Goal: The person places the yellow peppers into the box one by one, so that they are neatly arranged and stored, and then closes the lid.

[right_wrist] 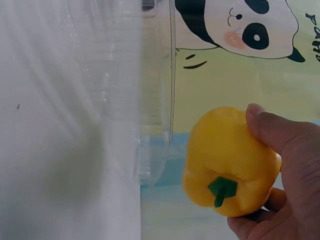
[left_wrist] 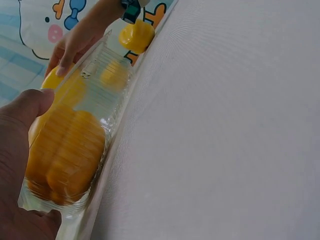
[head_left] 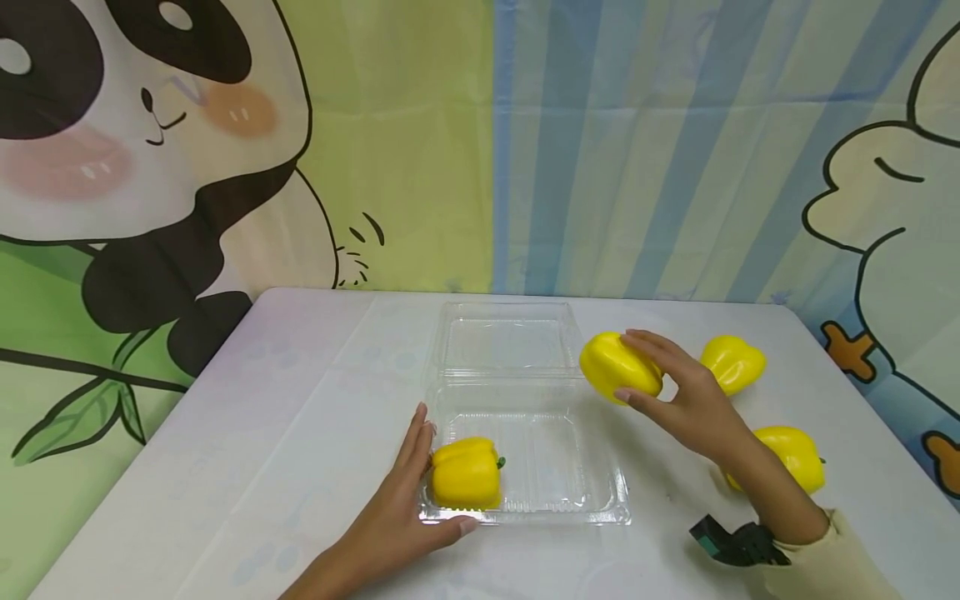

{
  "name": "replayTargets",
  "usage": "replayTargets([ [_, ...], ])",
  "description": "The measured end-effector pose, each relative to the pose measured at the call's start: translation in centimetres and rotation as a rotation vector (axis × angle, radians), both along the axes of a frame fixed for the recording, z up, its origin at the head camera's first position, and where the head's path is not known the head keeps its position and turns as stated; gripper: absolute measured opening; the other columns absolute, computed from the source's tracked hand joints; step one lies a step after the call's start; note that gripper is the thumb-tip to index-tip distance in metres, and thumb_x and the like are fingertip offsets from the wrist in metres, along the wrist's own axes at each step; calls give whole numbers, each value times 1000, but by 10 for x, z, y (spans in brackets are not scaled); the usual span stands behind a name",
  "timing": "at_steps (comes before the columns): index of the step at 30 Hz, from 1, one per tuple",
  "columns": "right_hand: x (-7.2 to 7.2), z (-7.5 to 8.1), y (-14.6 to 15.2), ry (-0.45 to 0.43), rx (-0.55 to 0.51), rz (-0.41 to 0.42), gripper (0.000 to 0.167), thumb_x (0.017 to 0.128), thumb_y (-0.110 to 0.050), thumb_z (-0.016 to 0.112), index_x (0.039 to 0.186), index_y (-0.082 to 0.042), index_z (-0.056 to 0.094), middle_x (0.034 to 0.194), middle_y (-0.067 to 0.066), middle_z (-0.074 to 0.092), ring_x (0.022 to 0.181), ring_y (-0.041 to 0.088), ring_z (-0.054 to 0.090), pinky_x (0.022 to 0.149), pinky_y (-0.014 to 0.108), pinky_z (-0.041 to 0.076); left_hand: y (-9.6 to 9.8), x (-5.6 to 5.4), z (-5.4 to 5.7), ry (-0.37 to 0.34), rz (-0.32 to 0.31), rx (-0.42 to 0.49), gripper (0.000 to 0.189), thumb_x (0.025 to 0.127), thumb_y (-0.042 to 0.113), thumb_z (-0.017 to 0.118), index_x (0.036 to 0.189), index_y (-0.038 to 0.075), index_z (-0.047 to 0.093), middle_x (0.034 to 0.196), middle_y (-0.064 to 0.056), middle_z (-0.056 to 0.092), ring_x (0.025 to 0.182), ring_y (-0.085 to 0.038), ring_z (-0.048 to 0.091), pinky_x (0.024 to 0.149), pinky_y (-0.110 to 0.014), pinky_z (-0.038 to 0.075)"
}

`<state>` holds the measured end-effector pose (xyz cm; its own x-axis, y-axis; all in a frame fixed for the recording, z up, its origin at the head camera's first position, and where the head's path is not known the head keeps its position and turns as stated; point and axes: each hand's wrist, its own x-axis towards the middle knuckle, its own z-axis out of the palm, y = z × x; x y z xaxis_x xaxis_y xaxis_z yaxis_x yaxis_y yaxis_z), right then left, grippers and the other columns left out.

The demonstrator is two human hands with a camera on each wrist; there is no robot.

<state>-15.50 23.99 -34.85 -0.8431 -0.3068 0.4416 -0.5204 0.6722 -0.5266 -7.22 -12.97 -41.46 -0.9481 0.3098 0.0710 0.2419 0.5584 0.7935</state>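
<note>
My right hand grips a yellow bell pepper between thumb and fingers, above the right side of the clear plastic clamshell container. In the right wrist view the green stem of this bell pepper points toward the camera. Another yellow bell pepper lies in the container's near left corner, its stem to the right. Around that same corner rests my left hand, its straight fingers along the left side and its thumb by the front rim. The container's lid is folded back, away from me.
On the white table, to the right of the container, lie two more yellow bell peppers, one farther back and one nearer, partly behind my right forearm. A cartoon-printed curtain hangs behind the table's far edge.
</note>
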Motion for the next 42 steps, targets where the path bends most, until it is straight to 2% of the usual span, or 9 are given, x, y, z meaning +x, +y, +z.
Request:
replayTargets([
  [11, 8, 4, -12, 27, -34, 89, 77, 79, -12, 82, 146, -14, 45, 144, 7, 48, 119, 25, 53, 96, 8, 35, 1, 0, 2, -12, 4, -24, 124, 70, 60, 79, 157, 9, 7, 159, 20, -16, 144, -16, 18, 110, -44, 24],
  [15, 11, 5, -16, 29, -32, 101, 78, 78, -11, 82, 147, -15, 44, 145, 5, 47, 121, 23, 52, 97, 9, 36, 1, 0, 2, -17, 4, -16, 124, 70, 60, 79, 157, 10, 7, 158, 22, -16, 144, -16, 19, 110, -45, 25],
  [21, 15, 5, -20, 13, -34, 126, 78, 79, -12, 82, 147, -16, 45, 145, 5, 47, 123, 24, 51, 98, 10, 36, 0, -1, 2, -2, -2, -14, 125, 70, 63, 78, 156, 8, 7, 159, 20, -16, 144, -16, 19, 110, -44, 25],
  [28, 20, 5, -26, -30, -55, 203, 77, 79, -12, 82, 146, -18, 45, 144, 3, 48, 120, 17, 52, 100, 14, 38, 0, -1, 2, -12, 1, 2, 125, 69, 61, 80, 156, 7, 9, 159, 20, -15, 144, -14, 18, 110, -42, 26],
  [37, 24, 0, -30, -57, -45, 232, 77, 80, -13, 81, 147, -16, 43, 146, 5, 45, 126, 21, 50, 101, 16, 37, 0, -1, 2, -36, 3, 3, 124, 69, 58, 81, 157, 10, 7, 157, 24, -16, 143, -11, 17, 111, -40, 23],
  [42, 26, -3, -33, -80, -43, 261, 75, 82, -16, 79, 148, -17, 43, 148, 4, 43, 128, 23, 48, 103, 18, 36, 0, -1, 1, -22, -1, -12, 125, 70, 61, 79, 156, 8, 7, 158, 21, -16, 144, -15, 17, 111, -43, 23],
])
